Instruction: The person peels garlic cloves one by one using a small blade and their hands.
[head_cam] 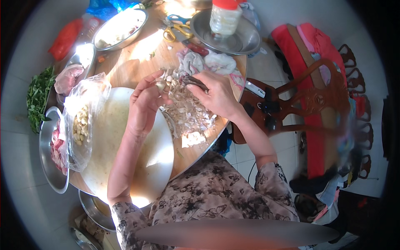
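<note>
My left hand (145, 103) pinches a pale garlic clove (161, 85) above the wooden table (123, 67). In my right hand (217, 93) is a dark, narrow tool (196, 82), perhaps a small knife; its tip points toward the left hand, and the grip hides part of it. Beneath both hands spreads a heap of dry garlic skins (195, 109), with a few unpeeled cloves (170, 75) at its far end. Left of my left forearm, a clear plastic bag (100, 84) holds peeled garlic cloves (82, 125). It rests on a large round pale board or lid (104, 156).
Raw meat fills a steel bowl (43, 156) at left, near leafy greens (39, 97). Farther back are an oval steel dish (142, 28), scissors (170, 33), and a red-lidded jar (225, 18) in a steel basin (197, 29). Cloths (215, 62) lie beyond the skins; a wooden chair (287, 125) stands right.
</note>
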{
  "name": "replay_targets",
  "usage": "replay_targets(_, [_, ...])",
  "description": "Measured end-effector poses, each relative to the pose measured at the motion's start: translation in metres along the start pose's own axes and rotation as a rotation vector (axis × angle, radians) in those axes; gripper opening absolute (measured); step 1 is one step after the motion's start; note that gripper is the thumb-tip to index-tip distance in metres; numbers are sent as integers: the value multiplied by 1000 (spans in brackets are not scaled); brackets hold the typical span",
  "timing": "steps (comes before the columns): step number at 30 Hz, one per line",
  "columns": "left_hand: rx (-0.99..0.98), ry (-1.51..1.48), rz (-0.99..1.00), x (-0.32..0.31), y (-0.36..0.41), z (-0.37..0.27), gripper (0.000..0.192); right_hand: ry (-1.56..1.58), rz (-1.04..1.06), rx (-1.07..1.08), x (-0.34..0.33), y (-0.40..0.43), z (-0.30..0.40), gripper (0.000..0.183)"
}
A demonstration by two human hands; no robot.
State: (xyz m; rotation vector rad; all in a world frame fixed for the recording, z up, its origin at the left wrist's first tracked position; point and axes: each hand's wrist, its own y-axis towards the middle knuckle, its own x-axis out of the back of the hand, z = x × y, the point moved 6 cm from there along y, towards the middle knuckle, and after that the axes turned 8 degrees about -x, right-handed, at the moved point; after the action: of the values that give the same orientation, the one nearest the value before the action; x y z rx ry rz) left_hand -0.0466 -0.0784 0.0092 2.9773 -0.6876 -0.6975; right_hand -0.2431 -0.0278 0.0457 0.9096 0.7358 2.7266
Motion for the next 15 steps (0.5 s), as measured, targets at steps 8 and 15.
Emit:
replay_targets(8, [137,-293,-151,10,-2,27,35,154,49,-134,-15,-9,3,23])
replay_targets(15, [73,-324,-165,4,-5,28,28,252,91,-228,-33,-8,0,20])
